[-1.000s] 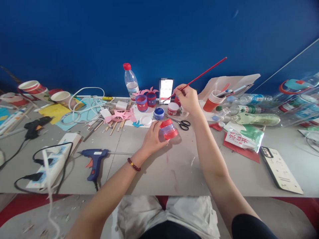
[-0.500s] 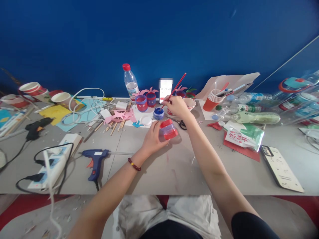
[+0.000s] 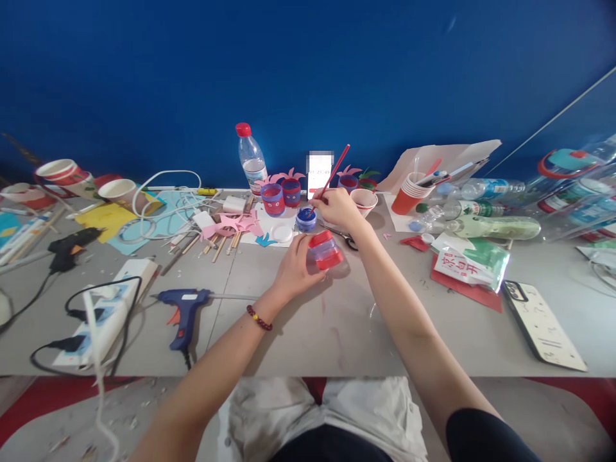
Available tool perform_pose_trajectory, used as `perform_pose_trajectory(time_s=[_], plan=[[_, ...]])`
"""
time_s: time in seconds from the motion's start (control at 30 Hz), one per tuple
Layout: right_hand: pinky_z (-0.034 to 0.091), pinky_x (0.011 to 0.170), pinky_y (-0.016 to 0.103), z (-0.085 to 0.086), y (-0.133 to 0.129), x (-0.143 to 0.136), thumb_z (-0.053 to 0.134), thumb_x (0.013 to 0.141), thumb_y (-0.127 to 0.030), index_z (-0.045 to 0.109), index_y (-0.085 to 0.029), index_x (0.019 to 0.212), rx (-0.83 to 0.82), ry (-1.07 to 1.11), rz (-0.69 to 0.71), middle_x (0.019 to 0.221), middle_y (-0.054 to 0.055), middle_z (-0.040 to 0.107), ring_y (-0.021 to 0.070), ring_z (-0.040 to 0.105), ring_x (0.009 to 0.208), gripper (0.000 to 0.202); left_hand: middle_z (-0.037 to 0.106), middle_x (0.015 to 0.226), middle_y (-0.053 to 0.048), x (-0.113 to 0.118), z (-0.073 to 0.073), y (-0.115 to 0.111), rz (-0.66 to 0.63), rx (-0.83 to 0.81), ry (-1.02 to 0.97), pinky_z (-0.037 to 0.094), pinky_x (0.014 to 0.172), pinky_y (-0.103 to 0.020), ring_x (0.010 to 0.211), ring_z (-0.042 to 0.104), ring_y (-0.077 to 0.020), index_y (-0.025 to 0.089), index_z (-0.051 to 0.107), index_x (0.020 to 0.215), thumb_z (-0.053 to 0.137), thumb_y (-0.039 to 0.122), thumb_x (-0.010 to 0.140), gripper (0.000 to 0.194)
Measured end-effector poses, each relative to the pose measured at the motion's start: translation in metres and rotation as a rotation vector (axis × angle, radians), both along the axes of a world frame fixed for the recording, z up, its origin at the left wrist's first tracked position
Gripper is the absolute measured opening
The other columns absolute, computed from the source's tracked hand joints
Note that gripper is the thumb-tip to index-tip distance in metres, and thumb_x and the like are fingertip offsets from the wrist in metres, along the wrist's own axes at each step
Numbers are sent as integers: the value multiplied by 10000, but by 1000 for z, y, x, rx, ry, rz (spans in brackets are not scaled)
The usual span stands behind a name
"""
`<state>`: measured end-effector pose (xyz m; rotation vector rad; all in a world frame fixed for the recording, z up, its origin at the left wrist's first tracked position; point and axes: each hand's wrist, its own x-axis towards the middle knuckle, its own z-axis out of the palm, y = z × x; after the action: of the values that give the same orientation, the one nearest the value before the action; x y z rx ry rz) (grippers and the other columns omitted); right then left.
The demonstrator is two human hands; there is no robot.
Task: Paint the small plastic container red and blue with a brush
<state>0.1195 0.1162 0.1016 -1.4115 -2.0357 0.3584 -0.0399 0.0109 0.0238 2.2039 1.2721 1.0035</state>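
Note:
My left hand [image 3: 299, 271] is closed around a small clear plastic cup [image 3: 326, 251] with red bands at both ends and a bluish-purple middle, tilted on its side just above the table. Between the fingers of my right hand [image 3: 338, 206] is a red-handled paintbrush [image 3: 339, 165], slanting up to the right. Its tip dips into an open jar of blue paint [image 3: 307, 219]. A white jar lid [image 3: 282, 233] and a blue paper cutout [image 3: 264, 240] lie left of the jar. Scissors [image 3: 351, 242] lie partly hidden behind my right wrist.
Painted cups [image 3: 273, 200], a bottle with a red cap [image 3: 252, 160] and a lit phone [image 3: 320, 173] stand at the back. A blue glue gun [image 3: 185, 314] and a power strip [image 3: 106, 314] lie left. Plastic bottles [image 3: 491, 228] and another phone [image 3: 546, 326] are on the right.
My right hand has shifted slightly left, and the paintbrush stands a little lower and further left, its tip still in the jar. My left hand and the cup have barely moved.

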Motion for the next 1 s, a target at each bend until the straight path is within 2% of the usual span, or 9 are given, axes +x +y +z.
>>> perform_pose_trajectory(time_s=[0.17,0.43,0.57,0.77,0.87,1.0], plan=[[492,758,306,-1,1,1,578,895,-271,736,-200,775,22,91,-1,964,59,771,220,694,841,211,462,1364,-128,0,-1,0,14,-6,2,486,1065,-477,1321,486,-319,230,373,1366,773,364,726,767],[490,765,303,-3,2,0,583,892,-259,723,-197,749,13,92,4,959,53,775,212,696,828,209,463,1370,-131,0,0,0,11,-11,2,487,1062,-488,1319,487,-324,228,369,1373,775,369,722,780],[486,797,308,-3,2,0,576,902,-264,729,-191,768,39,118,11,972,58,775,225,701,887,216,458,1374,-135,0,-1,0,11,-13,1,477,1075,-485,1330,477,-321,219,371,1373,772,354,723,775],[488,777,309,-3,1,-2,583,897,-255,730,-197,778,-4,78,-15,916,54,772,214,692,806,198,451,1382,-141,0,-2,1,10,-20,9,480,1071,-494,1335,470,-330,216,361,1377,777,363,716,794],[493,795,308,-4,2,-1,580,903,-270,728,-196,781,26,117,0,961,58,773,220,699,845,205,452,1380,-141,0,-2,0,15,-23,12,488,1063,-487,1329,477,-325,216,365,1375,771,377,728,781],[490,817,322,-4,2,-2,571,904,-259,729,-193,780,22,52,-15,994,74,772,242,697,913,212,454,1380,-142,0,-2,1,13,-24,22,497,1052,-487,1329,479,-331,219,362,1380,780,374,717,799]])
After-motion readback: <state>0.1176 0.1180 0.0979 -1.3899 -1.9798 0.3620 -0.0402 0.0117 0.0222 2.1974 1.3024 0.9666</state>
